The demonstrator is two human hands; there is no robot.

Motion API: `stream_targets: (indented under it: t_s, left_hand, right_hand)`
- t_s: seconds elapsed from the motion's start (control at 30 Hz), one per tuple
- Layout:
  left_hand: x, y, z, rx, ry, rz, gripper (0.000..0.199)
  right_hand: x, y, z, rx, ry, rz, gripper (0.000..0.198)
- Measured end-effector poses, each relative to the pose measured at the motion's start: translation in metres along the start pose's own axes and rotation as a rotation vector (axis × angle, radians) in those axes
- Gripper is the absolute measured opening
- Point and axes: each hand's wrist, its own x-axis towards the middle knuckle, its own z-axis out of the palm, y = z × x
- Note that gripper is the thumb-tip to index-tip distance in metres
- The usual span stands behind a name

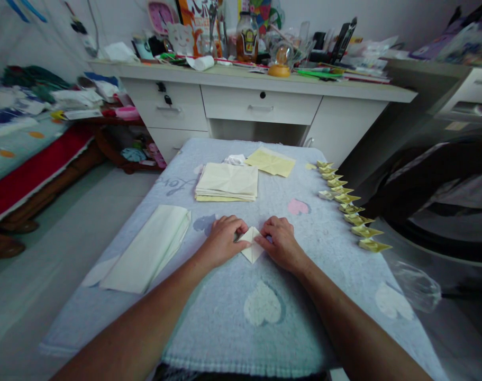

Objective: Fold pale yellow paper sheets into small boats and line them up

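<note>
A small cream paper folded into a diamond (251, 252) lies on the blue cloth between my hands, with crease lines meeting in its middle. My left hand (227, 238) grips its left corner, thumb on top and fingers curled. At the right corner, my right hand (282, 242) pinches the paper the same way. Just beyond them sits a stack of square cream sheets (227, 180), and beside it a creased yellow sheet (270, 161). Left of my forearm rests a long folded pale-green paper (149, 248). Several folded yellow paper boats (365, 231) line the right edge.
The heart-patterned blue cloth (209, 328) covers the table. Behind it stands a white desk (260, 100) crowded with a jar (247, 39) and other items. A washing machine (435, 174) is on the right, a bed (30, 174) on the left. Crumpled white paper (235, 159) lies behind the stack.
</note>
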Motion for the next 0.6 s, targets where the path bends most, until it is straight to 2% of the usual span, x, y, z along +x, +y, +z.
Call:
stream_targets:
  t_s: [0.37,0.6]
  left_hand:
    - [0.001,-0.006,-0.009,0.019,-0.131,-0.002,0.008]
    - [-0.002,-0.005,-0.013,0.096,-0.109,-0.024,0.014]
  right_hand:
    - [-0.002,0.001,-0.006,0.030,-0.028,0.004,0.010]
    - [-0.002,-0.002,-0.003,-0.024,0.002,0.064,0.016]
